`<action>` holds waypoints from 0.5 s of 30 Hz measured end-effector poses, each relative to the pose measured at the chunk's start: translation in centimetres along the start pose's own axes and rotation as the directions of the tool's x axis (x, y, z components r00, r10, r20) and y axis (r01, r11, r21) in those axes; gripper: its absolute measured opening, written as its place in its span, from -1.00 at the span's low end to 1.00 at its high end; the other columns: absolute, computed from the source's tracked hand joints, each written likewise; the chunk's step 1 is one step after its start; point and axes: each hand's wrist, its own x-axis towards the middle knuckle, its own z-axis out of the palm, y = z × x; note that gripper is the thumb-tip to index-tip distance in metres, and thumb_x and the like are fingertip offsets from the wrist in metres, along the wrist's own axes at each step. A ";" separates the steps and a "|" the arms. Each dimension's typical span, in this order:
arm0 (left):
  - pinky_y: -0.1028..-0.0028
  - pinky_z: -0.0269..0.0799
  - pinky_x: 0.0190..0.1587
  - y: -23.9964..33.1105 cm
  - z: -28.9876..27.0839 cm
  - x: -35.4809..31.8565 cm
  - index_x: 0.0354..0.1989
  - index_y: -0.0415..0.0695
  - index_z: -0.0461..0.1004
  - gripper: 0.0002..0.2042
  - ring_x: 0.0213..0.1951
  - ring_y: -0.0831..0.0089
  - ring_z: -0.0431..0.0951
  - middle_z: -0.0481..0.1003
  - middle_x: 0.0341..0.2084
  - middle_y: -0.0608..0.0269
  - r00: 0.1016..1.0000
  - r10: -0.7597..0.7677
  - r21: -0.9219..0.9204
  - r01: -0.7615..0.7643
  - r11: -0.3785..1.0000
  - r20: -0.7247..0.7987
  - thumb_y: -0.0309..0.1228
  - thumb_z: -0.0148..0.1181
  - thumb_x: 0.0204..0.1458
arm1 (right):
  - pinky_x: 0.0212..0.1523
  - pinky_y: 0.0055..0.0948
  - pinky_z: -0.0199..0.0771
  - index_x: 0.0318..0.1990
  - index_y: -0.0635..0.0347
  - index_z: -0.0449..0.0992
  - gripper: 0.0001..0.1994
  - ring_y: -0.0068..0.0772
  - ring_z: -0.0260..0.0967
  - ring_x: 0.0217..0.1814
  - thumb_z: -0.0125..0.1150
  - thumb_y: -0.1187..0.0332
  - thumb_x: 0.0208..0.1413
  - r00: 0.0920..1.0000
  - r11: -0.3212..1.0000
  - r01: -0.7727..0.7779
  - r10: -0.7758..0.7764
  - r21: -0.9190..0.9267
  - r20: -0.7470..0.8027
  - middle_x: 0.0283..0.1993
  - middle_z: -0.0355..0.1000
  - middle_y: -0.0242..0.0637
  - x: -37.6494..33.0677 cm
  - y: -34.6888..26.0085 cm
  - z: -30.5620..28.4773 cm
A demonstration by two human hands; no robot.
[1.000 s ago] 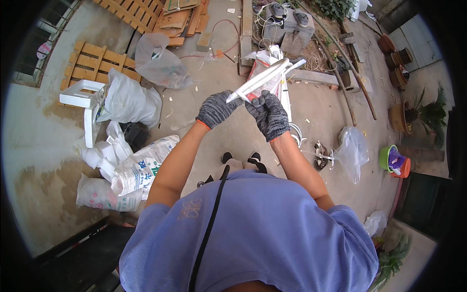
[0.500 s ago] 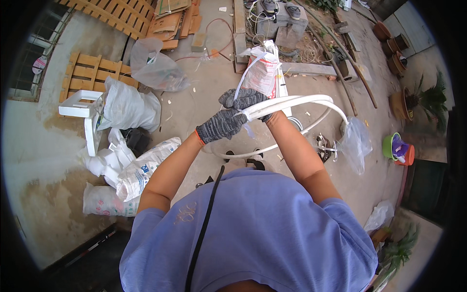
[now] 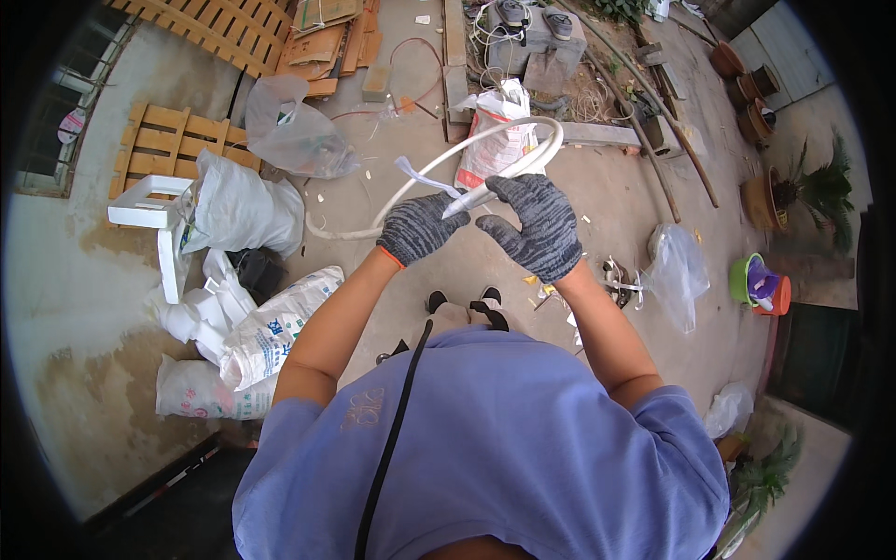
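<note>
A loop of thick white hose [image 3: 560,140] hangs in front of me, its strands gathered close together between my hands. My left hand [image 3: 415,227], in a grey knit glove with an orange cuff, is closed on the gathered part. A pale plastic strip [image 3: 425,177] sticks out there, its free end pointing up and left. On the other side, my gloved right hand [image 3: 539,229] has its thumb spread away from its fingers. Its fingertips lie against or just beside the hose; exact contact is hard to see.
White sacks [image 3: 247,205] and foam pieces line the left wall near wooden pallets [image 3: 173,140]. Beyond the hose stands a red and white bag [image 3: 490,121]. To the right are a clear plastic bag [image 3: 679,271], long poles [image 3: 644,121], buckets [image 3: 747,280] and potted plants.
The hose loop has swung from the right to the far side and left. My right hand has come out from under it and spread its fingers; the left stays at the gathered part.
</note>
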 end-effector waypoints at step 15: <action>0.27 0.31 -0.41 -0.8 -1.5 -0.7 -0.32 -0.16 0.37 -0.64 -0.47 0.05 0.41 0.41 -0.56 -0.04 0.980 -0.196 -0.113 0.192 0.975 -0.028 -0.10 -0.02 -0.11 | -0.29 -0.36 0.26 -0.51 -0.03 0.43 -0.90 -0.35 0.29 -0.42 -0.02 0.30 -0.21 0.956 0.897 0.294 -0.271 -0.329 0.116 -0.54 0.32 -0.36 6.1 2.0 2.6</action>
